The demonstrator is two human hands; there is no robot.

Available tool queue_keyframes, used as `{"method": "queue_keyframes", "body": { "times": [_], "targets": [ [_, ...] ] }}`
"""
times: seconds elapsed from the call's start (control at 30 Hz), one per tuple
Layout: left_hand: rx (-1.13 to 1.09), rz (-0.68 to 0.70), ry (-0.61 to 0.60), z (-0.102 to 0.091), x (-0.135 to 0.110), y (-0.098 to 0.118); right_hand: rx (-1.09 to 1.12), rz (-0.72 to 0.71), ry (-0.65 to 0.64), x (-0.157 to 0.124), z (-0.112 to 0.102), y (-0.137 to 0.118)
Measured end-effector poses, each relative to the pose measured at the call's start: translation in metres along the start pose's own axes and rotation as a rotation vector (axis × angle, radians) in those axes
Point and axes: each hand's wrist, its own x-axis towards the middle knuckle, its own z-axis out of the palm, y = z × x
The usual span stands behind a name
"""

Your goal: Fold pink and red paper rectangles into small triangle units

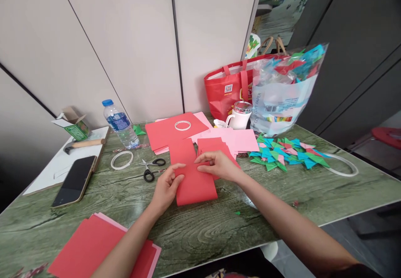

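Pinching grip on both sides: left hand (166, 188) closes thumb and fingertips on the left edge of a red paper sheet (196, 192), and right hand (219, 165) closes its fingers over the sheet's upper right edge. Sheet is matte, smooth and rectangular, lying flat mid-table. Table (200, 232) has a glossy top with a green wood-grain pattern. At 10 o'clock from the sheet: black-handled scissors (153, 168), with a thin white tape ring (122, 159) just beyond. At 12 o'clock: loose red and pink sheets (232, 140), overlapping. At 2 o'clock: a heap of small folded paper triangles (285, 152) in green, teal, pink and red. At 7 o'clock: a stack of red paper (94, 244), partly under the left forearm. At 9 o'clock: a dark phone (74, 180), screen up.
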Motion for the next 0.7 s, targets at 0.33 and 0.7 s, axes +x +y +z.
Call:
{"method": "queue_keyframes", "body": {
  "times": [0.33,0.7],
  "targets": [
    [0.067,0.044,0.024,-0.002,0.001,-0.004,0.050,0.053,0.057,0.003,0.012,0.009],
    [-0.172,-0.108,0.027,0.000,0.002,0.003,0.055,0.065,0.134,0.000,0.016,0.010]
  ]
}}
